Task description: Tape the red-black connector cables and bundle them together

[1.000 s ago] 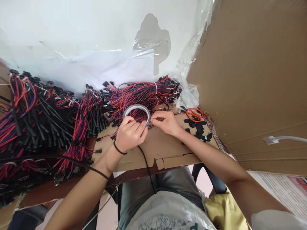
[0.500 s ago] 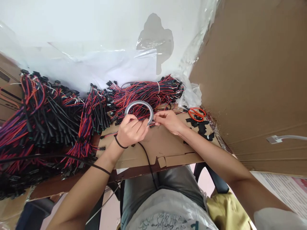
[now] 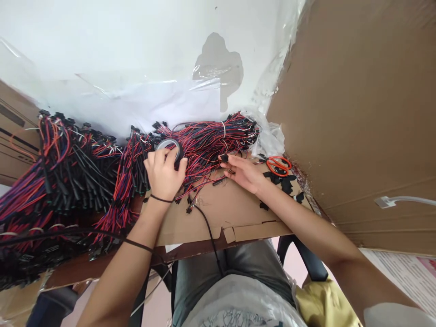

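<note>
My left hand (image 3: 165,175) is curled over a roll of black tape (image 3: 179,153), at the near left edge of the large wire bundle (image 3: 207,136). A small piece of black tape (image 3: 224,157) sits at the fingertips of my right hand (image 3: 244,173), whose other fingers are spread loosely. Thin red and black wires with small connectors lie on the cardboard (image 3: 204,225) between the two hands. A black cable (image 3: 209,229) runs from the wires over the table's front edge.
Orange-handled scissors (image 3: 278,166) lie on the right, beside scraps of black tape (image 3: 286,184). Several bundles of red, blue and black wires (image 3: 78,168) are piled on the left. Clear plastic (image 3: 270,138) and a tall cardboard panel (image 3: 354,127) stand to the right.
The tape roll has moved left and tilted with my left hand, away from my right hand. A short black piece of tape is now apart from the roll at my right fingertips.
</note>
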